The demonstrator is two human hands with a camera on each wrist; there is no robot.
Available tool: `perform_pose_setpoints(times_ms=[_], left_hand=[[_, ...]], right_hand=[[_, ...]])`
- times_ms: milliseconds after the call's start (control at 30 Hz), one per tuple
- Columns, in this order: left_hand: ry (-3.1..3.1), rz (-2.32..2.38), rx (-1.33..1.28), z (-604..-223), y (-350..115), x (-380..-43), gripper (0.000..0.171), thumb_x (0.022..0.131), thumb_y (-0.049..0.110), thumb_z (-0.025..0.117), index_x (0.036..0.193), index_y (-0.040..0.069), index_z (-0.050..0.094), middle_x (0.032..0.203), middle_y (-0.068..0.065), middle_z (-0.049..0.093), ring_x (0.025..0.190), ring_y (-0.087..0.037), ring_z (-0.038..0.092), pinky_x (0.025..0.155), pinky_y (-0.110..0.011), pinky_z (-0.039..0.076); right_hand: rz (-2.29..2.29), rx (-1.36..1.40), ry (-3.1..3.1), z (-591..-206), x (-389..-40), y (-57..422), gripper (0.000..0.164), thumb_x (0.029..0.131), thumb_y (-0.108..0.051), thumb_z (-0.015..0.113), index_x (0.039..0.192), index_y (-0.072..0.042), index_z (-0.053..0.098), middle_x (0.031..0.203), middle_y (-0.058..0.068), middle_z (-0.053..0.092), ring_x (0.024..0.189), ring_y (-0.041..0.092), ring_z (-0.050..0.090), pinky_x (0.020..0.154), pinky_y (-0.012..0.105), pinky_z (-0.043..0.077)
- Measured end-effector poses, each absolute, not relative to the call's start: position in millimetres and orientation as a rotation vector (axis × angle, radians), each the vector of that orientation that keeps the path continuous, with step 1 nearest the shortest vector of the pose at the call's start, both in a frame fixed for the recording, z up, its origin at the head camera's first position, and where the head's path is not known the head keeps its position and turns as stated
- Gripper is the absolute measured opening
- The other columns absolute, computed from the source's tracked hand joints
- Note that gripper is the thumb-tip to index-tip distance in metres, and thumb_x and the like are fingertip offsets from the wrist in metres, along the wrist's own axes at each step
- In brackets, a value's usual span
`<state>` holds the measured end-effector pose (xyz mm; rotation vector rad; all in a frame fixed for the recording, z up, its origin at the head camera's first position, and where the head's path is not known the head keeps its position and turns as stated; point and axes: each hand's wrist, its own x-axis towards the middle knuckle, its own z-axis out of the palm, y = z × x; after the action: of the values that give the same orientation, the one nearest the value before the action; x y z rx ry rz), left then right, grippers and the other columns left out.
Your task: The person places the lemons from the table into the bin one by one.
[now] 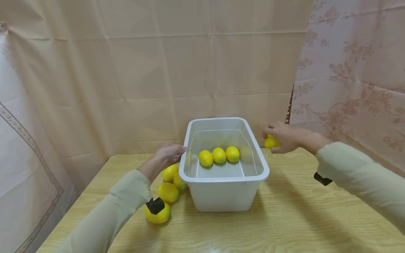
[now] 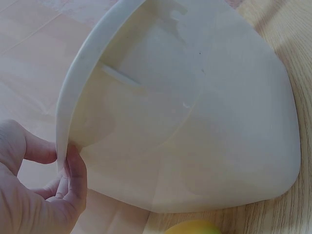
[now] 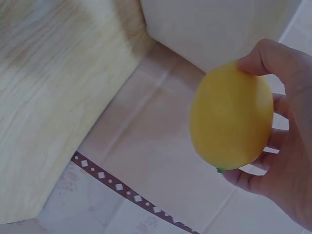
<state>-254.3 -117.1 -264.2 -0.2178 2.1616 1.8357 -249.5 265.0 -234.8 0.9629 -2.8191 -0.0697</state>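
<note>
A white plastic tub (image 1: 223, 195) stands on the wooden table, with three lemons (image 1: 219, 155) lined up inside it. My left hand (image 1: 167, 155) pinches the tub's left rim; in the left wrist view the thumb and fingers (image 2: 75, 178) grip the rim (image 2: 73, 92) from both sides. Right of the tub, my right hand (image 1: 284, 136) holds another lemon (image 3: 231, 114) above the table, thumb on one side and fingers curled round the other. A small green tip shows at that lemon's end.
Several lemons (image 1: 168, 192) lie on the table (image 1: 300, 218) left of the tub, partly behind the left forearm. A beige curtain (image 1: 158, 77) hangs behind the table's far edge. A flowered cloth (image 1: 354, 77) hangs at the right.
</note>
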Motion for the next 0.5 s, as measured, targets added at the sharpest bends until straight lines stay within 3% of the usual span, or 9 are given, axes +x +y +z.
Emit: perform_pose_setpoints(times_ms=[333, 500], left_hand=[[2.176, 1.818, -0.232, -264.1, -118.3, -255.9, 0.04, 0.097, 0.012, 0.054, 0.132, -0.007, 0.05, 0.092, -0.002, 0.059, 0.083, -0.009, 0.058, 0.109, -0.032, 0.045], [2.178, 1.814, -0.243, -264.0, -118.1, -254.9, 0.04, 0.097, 0.012, 0.055, 0.132, -0.006, 0.049, 0.1, -0.004, 0.059, 0.088, -0.012, 0.059, 0.108, -0.033, 0.046]], right_hand=[[-0.029, 0.942, -2.868, -218.5, -249.7, 257.8, 0.026, 0.074, -0.014, 0.074, 0.094, -0.012, 0.057, 0.086, 0.006, 0.051, 0.08, 0.023, 0.044, 0.065, 0.027, 0.037], [-0.057, 0.944, -2.885, -208.5, -250.6, 252.8, 0.026, 0.075, -0.014, 0.073, 0.096, -0.01, 0.057, 0.085, 0.007, 0.052, 0.077, 0.022, 0.044, 0.064, 0.028, 0.04]])
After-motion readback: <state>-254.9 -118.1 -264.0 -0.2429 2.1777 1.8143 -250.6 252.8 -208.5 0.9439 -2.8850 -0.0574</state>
